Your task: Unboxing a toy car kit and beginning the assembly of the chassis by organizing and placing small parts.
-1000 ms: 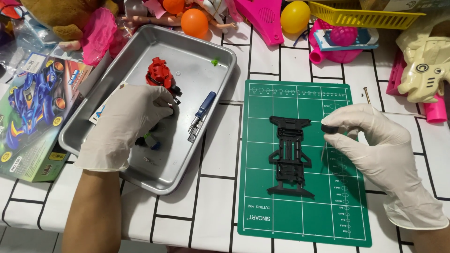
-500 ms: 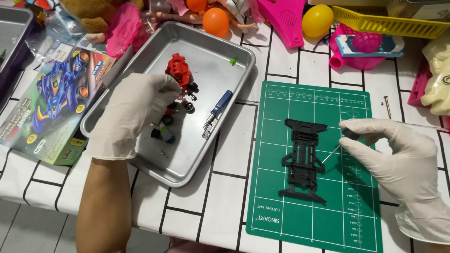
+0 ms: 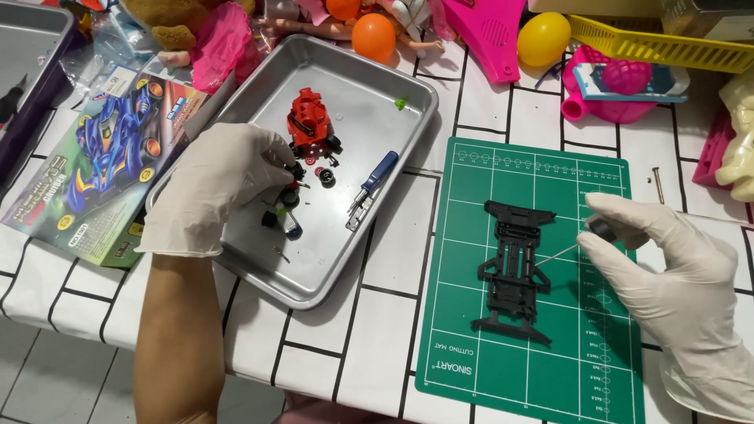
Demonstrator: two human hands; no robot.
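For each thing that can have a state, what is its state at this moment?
Left hand: gloved, inside the metal tray, fingers on small dark parts.
Right hand: gloved, holds a thin screwdriver, its tip at the chassis.
Black chassis: flat on the green cutting mat, bare, no wheels.
Red car body: loose in the tray.
Blue-handled tool: lying in the tray, unused.

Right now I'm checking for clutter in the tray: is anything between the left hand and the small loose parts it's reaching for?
Nothing visible is. The left hand is already over the metal tray, fingertips down among the small dark parts. The red car body and blue-handled tool lie off to the side.
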